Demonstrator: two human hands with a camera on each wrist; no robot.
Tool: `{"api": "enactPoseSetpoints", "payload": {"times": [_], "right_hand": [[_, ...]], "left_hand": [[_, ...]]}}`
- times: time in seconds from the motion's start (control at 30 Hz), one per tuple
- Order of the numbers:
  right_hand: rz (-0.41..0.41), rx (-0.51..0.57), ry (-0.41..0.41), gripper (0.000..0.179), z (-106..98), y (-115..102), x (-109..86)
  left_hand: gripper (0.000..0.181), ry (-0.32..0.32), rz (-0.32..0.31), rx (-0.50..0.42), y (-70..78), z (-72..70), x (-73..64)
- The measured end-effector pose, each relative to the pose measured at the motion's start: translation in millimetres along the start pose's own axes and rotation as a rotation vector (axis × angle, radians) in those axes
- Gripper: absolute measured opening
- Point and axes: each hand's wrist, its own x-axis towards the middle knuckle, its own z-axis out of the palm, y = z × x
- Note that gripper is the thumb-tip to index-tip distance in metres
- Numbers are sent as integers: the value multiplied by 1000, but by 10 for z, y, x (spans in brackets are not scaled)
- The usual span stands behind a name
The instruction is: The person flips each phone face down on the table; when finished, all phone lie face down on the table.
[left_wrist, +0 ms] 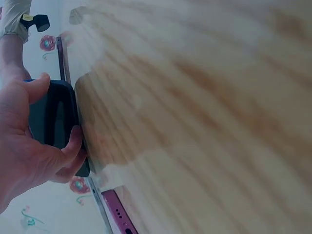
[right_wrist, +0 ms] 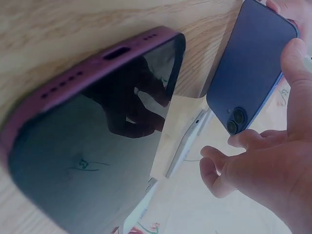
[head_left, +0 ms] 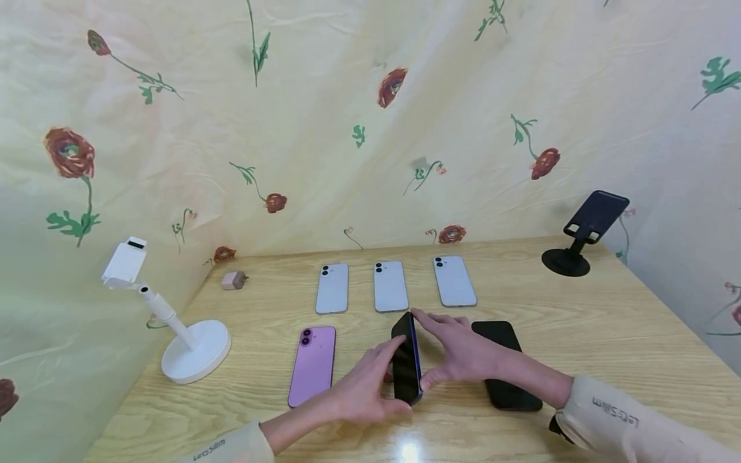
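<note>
Wood-grain bench [head_left: 613, 334] w/ 3 pale smartphones [head_left: 390, 287] rear; purple smartphone [head_left: 312, 365] back-up, front L; blk-screen smartphone [head_left: 512, 393] face-up, front R; plug charger [head_left: 233, 280] & wht phone stand [head_left: 166, 311] L; blk phone stand [head_left: 577, 245] rear R.

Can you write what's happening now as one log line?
left hand: grips blue phone; right hand: grips same phone; blue phone: tilted up, screen toward left hand; lilac phone: back up on table
</note>
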Motion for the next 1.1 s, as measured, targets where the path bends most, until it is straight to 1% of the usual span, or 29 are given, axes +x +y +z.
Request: {"api": "enactPoseSetpoints", "payload": {"times": [0.17,0.23,0.4,0.57,0.63,0.87,0.97,1.1], "right_hand": [[2,27,-1,128,28,-29,54],[5,40,-6,128,39,-39,71],[13,56,-10,127,50,-63,97],[2,47,-12,125,41,-109,125],[1,44,-13,125,35,-126,131],[-3,69,-19,122,56,-165,166],[-5,80,-16,123,84,-168,184],[22,119,-21,124,122,-178,203]], "left_hand": [[123,-8,49,-108,-22,-25,32],[127,-15,72,-129,-34,-39,45],[129,-38,96,-135,-64,-87,53],[125,-61,95,-187,-98,-129,58],[124,-64,96,-194,-110,-139,58],[124,-51,90,-164,-140,-160,32],[124,-48,101,-155,-149,-172,15],[123,-38,102,-160,-167,-183,-7]]}}
